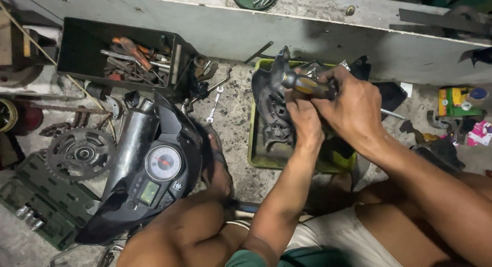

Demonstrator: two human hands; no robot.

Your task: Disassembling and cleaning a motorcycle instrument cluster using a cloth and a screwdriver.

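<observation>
My right hand point(353, 105) grips a screwdriver with a yellow and black handle point(306, 85), held nearly level and pointing left. My left hand point(303, 118) sits just below it, fingers closed on a dark grey plastic motorcycle part point(270, 100). That part stands tilted inside a yellow-green tray point(252, 144) on the concrete floor. The screwdriver's tip is hidden behind the part and my fingers.
A black motorcycle dash panel with a round gauge point(163, 163) lies at left. Behind it stands a black toolbox of hand tools point(134, 55). A sprocket point(81, 153) and chain, a green socket case point(43, 203), a loose wrench point(214, 105) and my bare knees surround them.
</observation>
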